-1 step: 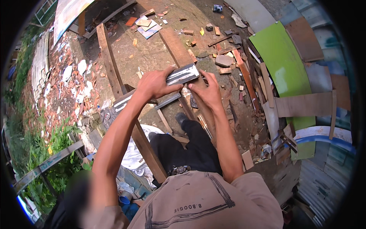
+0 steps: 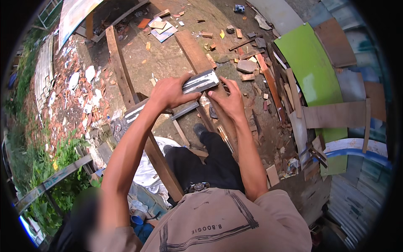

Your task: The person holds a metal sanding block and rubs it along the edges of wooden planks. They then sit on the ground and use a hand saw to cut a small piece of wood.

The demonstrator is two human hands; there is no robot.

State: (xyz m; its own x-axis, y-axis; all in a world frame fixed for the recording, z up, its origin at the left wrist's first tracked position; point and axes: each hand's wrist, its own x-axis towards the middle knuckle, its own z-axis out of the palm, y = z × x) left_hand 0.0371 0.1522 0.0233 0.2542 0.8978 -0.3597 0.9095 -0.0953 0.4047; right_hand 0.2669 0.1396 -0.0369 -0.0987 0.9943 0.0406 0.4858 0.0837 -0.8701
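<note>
A plank (image 2: 200, 82) with dark paint and white streaks lies crosswise over two long wooden beams. My left hand (image 2: 170, 93) is closed on it, thumb along the far side and fingers at the near edge. Close to the plank's right end is my right hand (image 2: 230, 100). Its thumb and fingers stand apart in a C shape at the side of the right beam (image 2: 194, 50), fingertips near the plank's corner. The left beam (image 2: 119, 69) passes beneath the plank's left part, where more white streaks show beyond my forearm.
Wood scraps and stones (image 2: 247, 66) litter the ground at right, beside leaning boards and a green panel (image 2: 310, 63). Red and white debris (image 2: 84, 92) covers the left side. A white sheet (image 2: 145, 170) lies below the left beam. Plants (image 2: 63, 168) grow at lower left.
Almost nothing differs. My right thumb and both hands hold nearly the same place, and the plank has not visibly moved.
</note>
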